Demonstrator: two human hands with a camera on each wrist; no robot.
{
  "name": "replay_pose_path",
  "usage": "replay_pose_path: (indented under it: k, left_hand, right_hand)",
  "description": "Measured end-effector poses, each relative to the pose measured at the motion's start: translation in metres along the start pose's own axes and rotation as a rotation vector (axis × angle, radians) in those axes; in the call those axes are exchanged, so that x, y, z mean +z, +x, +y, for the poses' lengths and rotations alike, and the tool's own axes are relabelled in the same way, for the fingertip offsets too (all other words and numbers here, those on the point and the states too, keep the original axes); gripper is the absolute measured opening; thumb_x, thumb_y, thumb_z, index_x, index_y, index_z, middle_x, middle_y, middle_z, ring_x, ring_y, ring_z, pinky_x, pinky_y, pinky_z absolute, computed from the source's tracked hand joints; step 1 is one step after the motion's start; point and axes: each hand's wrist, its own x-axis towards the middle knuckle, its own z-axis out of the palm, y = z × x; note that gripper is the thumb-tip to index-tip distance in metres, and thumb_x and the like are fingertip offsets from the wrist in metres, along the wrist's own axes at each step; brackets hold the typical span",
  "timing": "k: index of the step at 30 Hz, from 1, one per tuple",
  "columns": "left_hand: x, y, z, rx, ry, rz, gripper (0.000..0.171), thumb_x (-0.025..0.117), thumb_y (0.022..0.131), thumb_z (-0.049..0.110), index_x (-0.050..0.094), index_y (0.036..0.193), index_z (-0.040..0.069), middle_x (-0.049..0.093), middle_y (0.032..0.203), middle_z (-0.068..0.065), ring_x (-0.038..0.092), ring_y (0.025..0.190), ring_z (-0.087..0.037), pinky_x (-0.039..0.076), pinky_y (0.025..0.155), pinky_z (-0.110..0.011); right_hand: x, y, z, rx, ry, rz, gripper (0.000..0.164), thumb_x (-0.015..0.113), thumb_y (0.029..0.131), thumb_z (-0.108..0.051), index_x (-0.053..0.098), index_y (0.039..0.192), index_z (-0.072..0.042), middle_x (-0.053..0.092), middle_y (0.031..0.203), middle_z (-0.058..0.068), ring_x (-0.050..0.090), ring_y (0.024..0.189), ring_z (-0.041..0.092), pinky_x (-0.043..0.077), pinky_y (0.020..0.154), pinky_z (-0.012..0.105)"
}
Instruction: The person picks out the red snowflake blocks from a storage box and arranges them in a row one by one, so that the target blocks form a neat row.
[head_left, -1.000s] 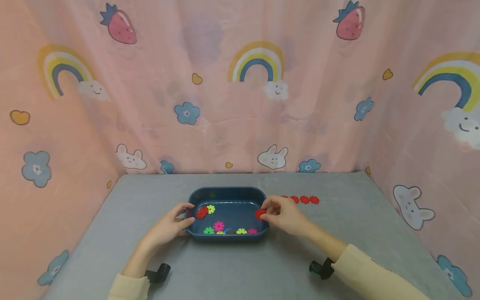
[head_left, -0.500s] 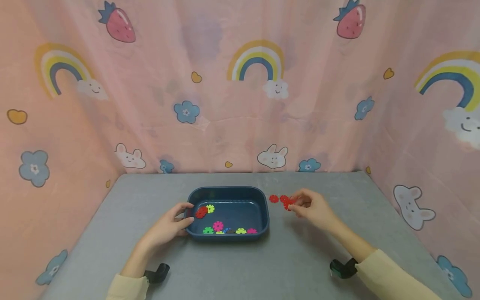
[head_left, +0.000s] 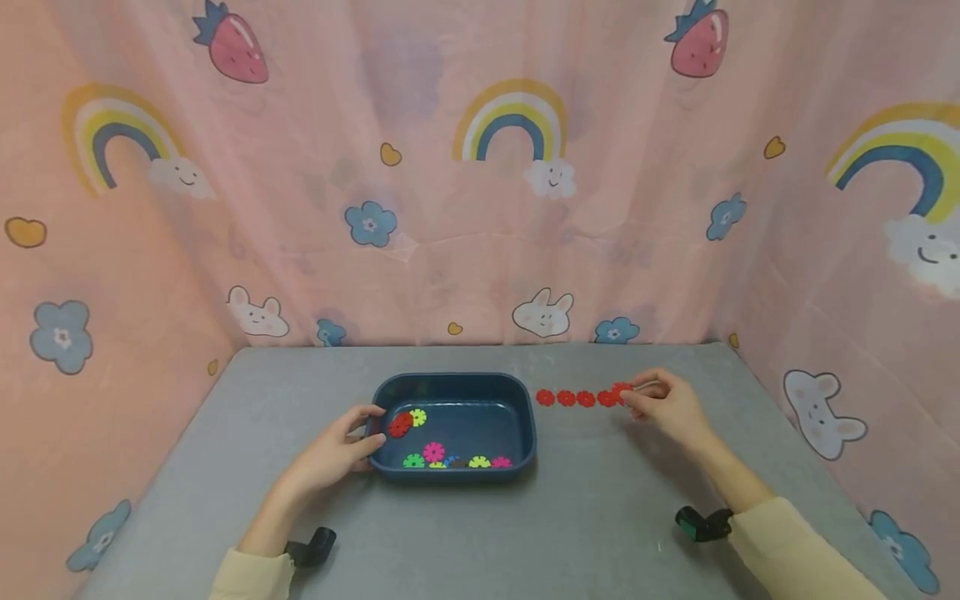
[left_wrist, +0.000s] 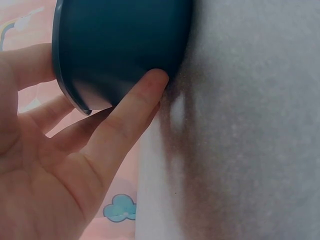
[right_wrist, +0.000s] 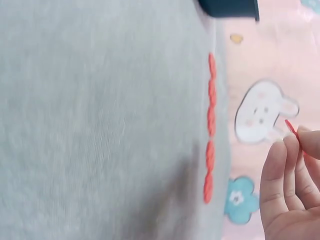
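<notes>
On grey felt, left hand (head_left: pixel 333 454) grips the blue tray (head_left: pixel 525 417); right hand (head_left: pixel 667 408) pinches a red disc (head_left: pixel 621 392).

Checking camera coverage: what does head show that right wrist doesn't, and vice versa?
Head only: the left hand gripping the tray's left wall, and the loose coloured discs inside the tray.
Right wrist only: a side-on look at the red disc pinched in the right hand's fingertips.
Both: the right hand, the row of red discs on the grey table, and the blue tray.
</notes>
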Motion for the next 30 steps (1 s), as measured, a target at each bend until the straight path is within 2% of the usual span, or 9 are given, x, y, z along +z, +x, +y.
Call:
replay_pose_path:
  k: [4, 8, 13, 20, 24, 30]
  left_hand:
    - [-0.001, 0.0, 0.001, -0.002, 0.001, 0.002, 0.048, 0.066, 0.101, 0.019, 0.048, 0.144, 0.01, 0.028, 0.16, -0.027, 0.053, 0.131, -0.042, 0.059, 0.089, -0.044]
    - [-0.001, 0.0, 0.001, 0.001, 0.004, 0.001, 0.048, 0.066, 0.101, 0.019, 0.048, 0.144, 0.01, 0.028, 0.16, -0.026, 0.054, 0.131, -0.042, 0.059, 0.089, -0.044]
    - [-0.001, -0.001, 0.0, 0.006, 0.006, 0.005, 0.047, 0.066, 0.101, 0.019, 0.048, 0.144, 0.01, 0.028, 0.16, -0.027, 0.055, 0.129, -0.042, 0.059, 0.088, -0.044]
    - [-0.002, 0.0, -0.001, 0.01, -0.011, -0.001, 0.047, 0.065, 0.101, 0.018, 0.048, 0.144, 0.01, 0.027, 0.161, -0.027, 0.057, 0.128, -0.04, 0.059, 0.087, -0.043]
    - [-0.001, 0.001, -0.001, 0.012, -0.017, -0.008, 0.046, 0.064, 0.101, 0.017, 0.048, 0.144, 0.009, 0.027, 0.161, -0.028, 0.056, 0.129, -0.041, 0.059, 0.088, -0.044]
    - [0.0, 0.001, 0.001, 0.004, -0.003, -0.002, 0.047, 0.064, 0.102, 0.017, 0.048, 0.144, 0.009, 0.027, 0.16, -0.027, 0.055, 0.129, -0.042, 0.059, 0.089, -0.044]
  right_hand:
    - [-0.008, 0.008, 0.012, 0.027, -0.023, 0.03, 0.039, 0.07, 0.098, -0.02, 0.055, 0.121, 0.008, 0.073, 0.093, 0.023, 0.071, 0.074, 0.027, 0.061, 0.072, 0.035]
    - [-0.016, 0.016, 0.027, 0.057, -0.027, 0.045, 0.039, 0.069, 0.099, -0.017, 0.054, 0.122, 0.01, 0.073, 0.096, 0.024, 0.071, 0.073, 0.024, 0.062, 0.069, 0.032]
    - [-0.022, 0.025, 0.04, 0.124, -0.04, 0.057, 0.039, 0.068, 0.099, -0.014, 0.052, 0.121, 0.013, 0.074, 0.094, 0.02, 0.07, 0.07, 0.017, 0.061, 0.067, 0.028]
    - [-0.023, 0.031, 0.048, 0.224, -0.144, 0.035, 0.034, 0.067, 0.099, -0.011, 0.051, 0.118, 0.013, 0.073, 0.088, 0.014, 0.068, 0.068, 0.015, 0.06, 0.063, 0.027]
    - [-0.023, 0.031, 0.05, 0.222, -0.214, 0.014, 0.032, 0.067, 0.099, -0.012, 0.052, 0.115, 0.012, 0.072, 0.089, 0.017, 0.068, 0.07, 0.018, 0.061, 0.064, 0.03]
    - [-0.026, 0.03, 0.048, 0.152, -0.307, 0.019, 0.03, 0.066, 0.1, -0.014, 0.056, 0.109, 0.012, 0.07, 0.086, 0.019, 0.067, 0.07, 0.021, 0.061, 0.062, 0.034]
